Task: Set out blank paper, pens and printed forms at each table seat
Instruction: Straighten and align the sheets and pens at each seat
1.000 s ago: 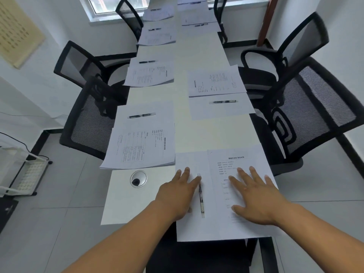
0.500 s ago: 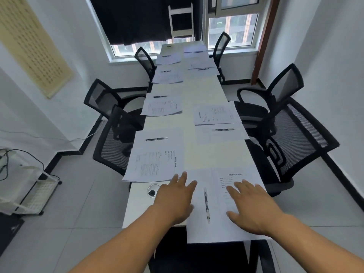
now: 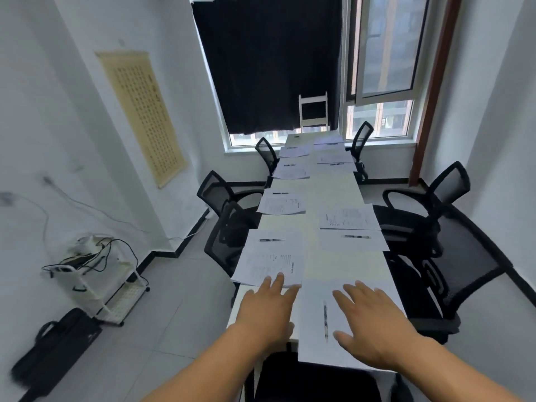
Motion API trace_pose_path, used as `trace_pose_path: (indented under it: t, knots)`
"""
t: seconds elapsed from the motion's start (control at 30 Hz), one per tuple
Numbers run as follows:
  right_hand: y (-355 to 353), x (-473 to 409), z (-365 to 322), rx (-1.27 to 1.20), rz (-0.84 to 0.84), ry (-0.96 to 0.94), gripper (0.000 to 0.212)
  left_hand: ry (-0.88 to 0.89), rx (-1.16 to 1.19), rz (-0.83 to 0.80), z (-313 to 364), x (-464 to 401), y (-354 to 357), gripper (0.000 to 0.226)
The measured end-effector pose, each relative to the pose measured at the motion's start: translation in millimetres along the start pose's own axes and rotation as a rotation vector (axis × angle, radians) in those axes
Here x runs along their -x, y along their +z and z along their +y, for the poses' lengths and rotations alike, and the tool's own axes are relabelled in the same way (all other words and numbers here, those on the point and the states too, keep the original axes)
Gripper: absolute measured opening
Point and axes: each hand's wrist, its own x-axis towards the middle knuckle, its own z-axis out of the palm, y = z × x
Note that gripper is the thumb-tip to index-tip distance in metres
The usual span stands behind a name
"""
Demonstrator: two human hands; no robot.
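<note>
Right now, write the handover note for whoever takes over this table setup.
Left hand: open, fingers spread above the near table end, holding nothing.
Right hand: open, over the near-end paper.
Near-end pen lies on that paper between the hands.
Done: the visible side seats each show papers, e.g. a printed form and a pen.
Left: confirm the near set is squared; far seats are too small to check.

Black mesh chairs [image 3: 452, 245] flank table; scroll [image 3: 142, 117] on wall; cart [image 3: 98, 274] left.
</note>
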Motion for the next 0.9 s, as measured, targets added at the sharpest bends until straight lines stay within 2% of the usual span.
trace_pose_path:
  t: [0.27,0.5,0.77,0.9]
  knots:
    - [-35,20,-65,0.015,0.098,-0.086,0.084,-0.079,-0.054,0.088,-32,74,-31,0.078]
    - [-63,0,-136,0.052,0.166,-0.124,0.082,-0.165,-0.021,0.171,-95,111,-40,0.054]
    - [-78,-64,-279,0.104,0.19,-0.135,0.079,-0.159,-0.004,0.232,-239,139,-20,0.057]
    - [-85,-94,-349,0.083,0.187,-0.115,0.071,-0.143,0.001,0.213,-310,150,-5,0.058]
